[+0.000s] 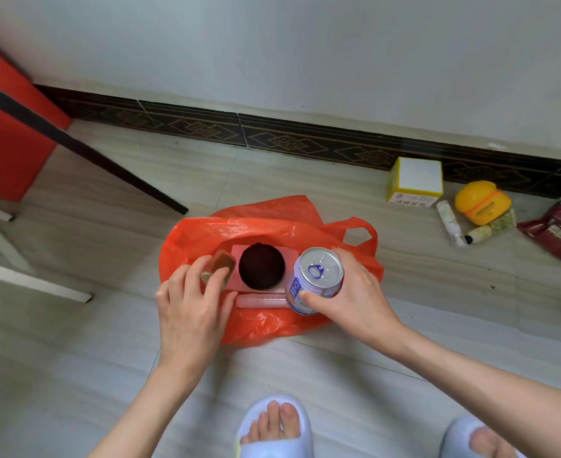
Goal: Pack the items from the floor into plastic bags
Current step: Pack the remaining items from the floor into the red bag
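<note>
Right grip (348, 289) curled round metal can (317, 279) | left grip (190, 302) pinching brown block (221, 262)

Orange bag (206, 236) on a pale grey wood-grain floor (107, 375).
Inside it, a dark round lid (262, 266) on pink; the can (317, 280) is silver, white and blue; the skirting (305, 140) is black with gold diamonds.

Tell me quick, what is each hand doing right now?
Left hand: grips a small brown block-shaped item over the orange plastic bag.
Right hand: grips an upright white-and-blue metal can.
</note>
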Action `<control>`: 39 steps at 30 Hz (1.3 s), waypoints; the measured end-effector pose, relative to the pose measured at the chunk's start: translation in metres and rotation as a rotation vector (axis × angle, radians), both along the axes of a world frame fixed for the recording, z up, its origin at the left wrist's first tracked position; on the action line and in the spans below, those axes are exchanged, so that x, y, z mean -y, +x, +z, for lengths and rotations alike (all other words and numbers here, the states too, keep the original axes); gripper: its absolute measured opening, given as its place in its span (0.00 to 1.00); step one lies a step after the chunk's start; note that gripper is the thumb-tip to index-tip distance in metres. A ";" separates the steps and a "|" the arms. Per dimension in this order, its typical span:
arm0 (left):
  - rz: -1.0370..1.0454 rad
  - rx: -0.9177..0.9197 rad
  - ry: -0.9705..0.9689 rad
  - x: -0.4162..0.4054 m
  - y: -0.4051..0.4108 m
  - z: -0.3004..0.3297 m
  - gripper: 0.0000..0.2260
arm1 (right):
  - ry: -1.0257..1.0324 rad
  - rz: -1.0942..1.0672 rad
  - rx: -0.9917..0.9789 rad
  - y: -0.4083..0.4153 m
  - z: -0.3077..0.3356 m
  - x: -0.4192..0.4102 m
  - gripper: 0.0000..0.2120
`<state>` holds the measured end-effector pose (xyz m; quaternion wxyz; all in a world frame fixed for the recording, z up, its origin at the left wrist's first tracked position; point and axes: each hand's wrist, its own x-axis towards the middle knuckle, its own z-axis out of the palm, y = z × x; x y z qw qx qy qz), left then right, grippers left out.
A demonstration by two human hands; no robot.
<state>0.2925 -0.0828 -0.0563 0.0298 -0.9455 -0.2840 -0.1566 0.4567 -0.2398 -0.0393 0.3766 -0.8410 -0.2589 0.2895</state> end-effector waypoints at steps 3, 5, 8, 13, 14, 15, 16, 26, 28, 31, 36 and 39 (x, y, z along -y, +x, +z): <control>0.049 0.068 0.010 -0.011 0.003 0.008 0.11 | 0.025 -0.001 0.040 0.005 0.006 -0.021 0.24; 0.140 0.017 -0.054 -0.028 0.005 0.012 0.17 | 0.029 -0.009 0.052 0.011 0.011 -0.035 0.26; 0.208 -0.058 -0.164 -0.047 0.008 0.016 0.27 | 0.047 -0.053 0.039 0.021 0.012 -0.055 0.27; 0.071 -0.065 -0.172 -0.061 0.033 0.024 0.29 | 0.030 -0.106 0.127 0.043 0.006 -0.086 0.28; 0.031 -0.068 -0.159 -0.064 0.042 0.025 0.30 | 0.025 -0.117 0.147 0.048 0.006 -0.089 0.28; -0.013 -0.079 -0.144 -0.066 0.052 0.025 0.30 | 0.017 -0.125 0.162 0.053 0.006 -0.092 0.28; -0.057 -0.100 -0.128 -0.067 0.064 0.024 0.30 | 0.007 -0.122 0.172 0.057 0.006 -0.093 0.28; -0.108 -0.065 -0.200 -0.090 0.134 -0.002 0.03 | -0.068 0.126 0.212 0.050 -0.028 -0.098 0.25; -0.054 0.026 -0.296 -0.094 0.137 -0.001 0.05 | -0.089 0.139 0.226 0.054 -0.031 -0.100 0.25; -0.095 0.078 -0.312 -0.096 0.130 -0.002 0.06 | -0.128 0.168 0.242 0.062 -0.033 -0.101 0.26; -0.058 0.093 -0.279 -0.101 0.127 -0.009 0.06 | -0.191 0.253 0.280 0.067 -0.038 -0.105 0.30; -0.049 0.065 -0.269 -0.101 0.130 -0.015 0.06 | -0.212 0.280 0.241 0.066 -0.043 -0.103 0.34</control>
